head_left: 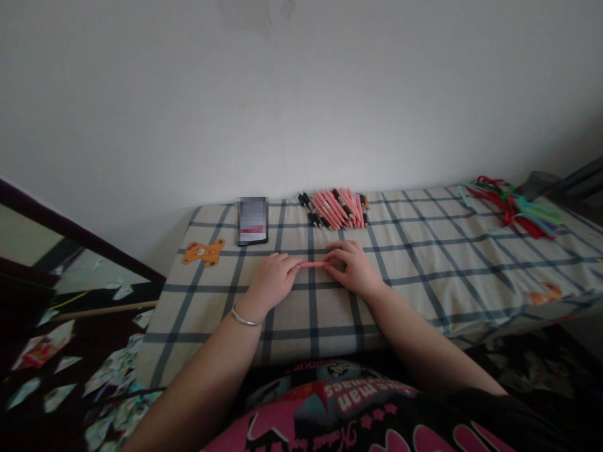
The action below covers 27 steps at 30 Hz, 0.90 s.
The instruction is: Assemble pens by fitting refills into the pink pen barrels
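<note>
Just on the near side of the pen pile, I have one pink stick lying crosswise between two bare hands. Its left end is pinched in the left hand, fingers drawn narrow around it; its right end sits between thumb and fingertips of the right hand, whose other fingers are loosely spread. Both ends are covered, so I cannot tell how they are finished. One silvery bracelet circles the left wrist.

The pile is a single heap of pink and black pens, overlapping too much for me to count from this feed. Left of it I make out one dark-edged device, its screen blurred. Further left and nearer than the pile is one bear figure; a second orange figure shows far to the right, at the near edge of the checked cloth. Well to the right of the pile I see one tangle of coloured strips, red, green and pale, too jumbled to number. Behind the pile rises one pale wall.
</note>
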Each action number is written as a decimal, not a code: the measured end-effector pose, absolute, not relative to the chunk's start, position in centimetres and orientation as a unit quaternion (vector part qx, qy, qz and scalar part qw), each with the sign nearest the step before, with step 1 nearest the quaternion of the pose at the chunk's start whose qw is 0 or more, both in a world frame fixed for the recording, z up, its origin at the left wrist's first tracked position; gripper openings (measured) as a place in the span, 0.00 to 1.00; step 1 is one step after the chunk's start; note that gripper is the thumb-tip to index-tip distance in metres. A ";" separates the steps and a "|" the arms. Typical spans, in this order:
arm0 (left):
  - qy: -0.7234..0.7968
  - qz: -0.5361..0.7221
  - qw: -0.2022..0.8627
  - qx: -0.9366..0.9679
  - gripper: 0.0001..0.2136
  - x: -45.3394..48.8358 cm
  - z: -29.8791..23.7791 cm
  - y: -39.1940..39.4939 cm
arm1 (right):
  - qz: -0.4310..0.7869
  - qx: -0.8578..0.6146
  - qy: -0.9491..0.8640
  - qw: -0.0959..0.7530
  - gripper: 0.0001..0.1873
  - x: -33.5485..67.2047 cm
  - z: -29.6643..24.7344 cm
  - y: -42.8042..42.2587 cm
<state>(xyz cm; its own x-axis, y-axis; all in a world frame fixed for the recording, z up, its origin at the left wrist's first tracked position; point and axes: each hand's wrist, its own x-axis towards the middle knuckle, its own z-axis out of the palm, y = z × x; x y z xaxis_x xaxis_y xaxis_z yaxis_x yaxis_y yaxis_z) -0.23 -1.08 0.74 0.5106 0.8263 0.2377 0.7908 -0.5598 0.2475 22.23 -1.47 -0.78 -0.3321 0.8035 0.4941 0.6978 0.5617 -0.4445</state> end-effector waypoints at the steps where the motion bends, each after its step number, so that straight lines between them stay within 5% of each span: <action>1: 0.466 0.166 0.054 0.867 0.12 -0.2 0.7 -1.1 | 0.076 -0.463 -0.812 0.348 0.05 22.2 -0.8 -1.5; 27: 0.463 0.167 0.051 0.869 0.12 -0.3 0.7 -1.1 | 0.071 -0.464 -0.813 0.345 0.04 22.1 -0.7 -1.5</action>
